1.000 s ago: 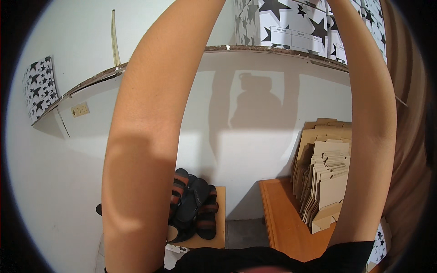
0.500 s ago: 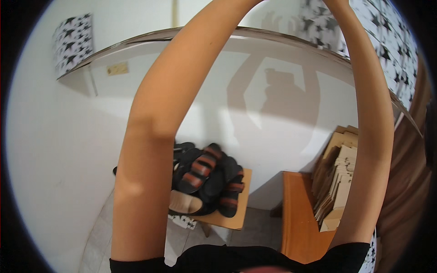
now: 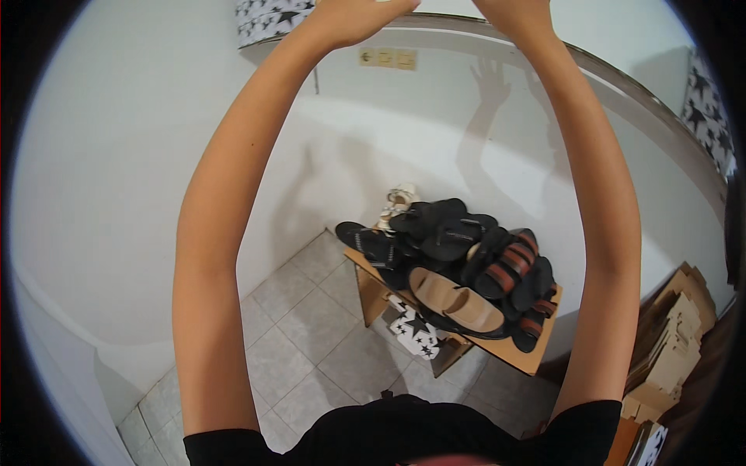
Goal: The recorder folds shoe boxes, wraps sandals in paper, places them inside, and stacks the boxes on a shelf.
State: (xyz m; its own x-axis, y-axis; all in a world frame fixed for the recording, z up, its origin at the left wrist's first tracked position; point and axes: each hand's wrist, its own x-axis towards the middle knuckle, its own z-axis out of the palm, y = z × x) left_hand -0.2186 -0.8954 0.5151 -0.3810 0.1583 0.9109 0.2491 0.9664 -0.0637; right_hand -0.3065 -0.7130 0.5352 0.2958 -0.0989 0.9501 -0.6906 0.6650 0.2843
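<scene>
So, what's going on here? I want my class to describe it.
A person in a black top has both arms out. The left hand is nearest a white box with black stars, the right hand over the edge of a long, brown-edged white wall shelf. The top of the view cuts off both hands, so any grip is unclear. Below, a heap of mostly black and brown sandals sits on a small light-brown wooden table.
</scene>
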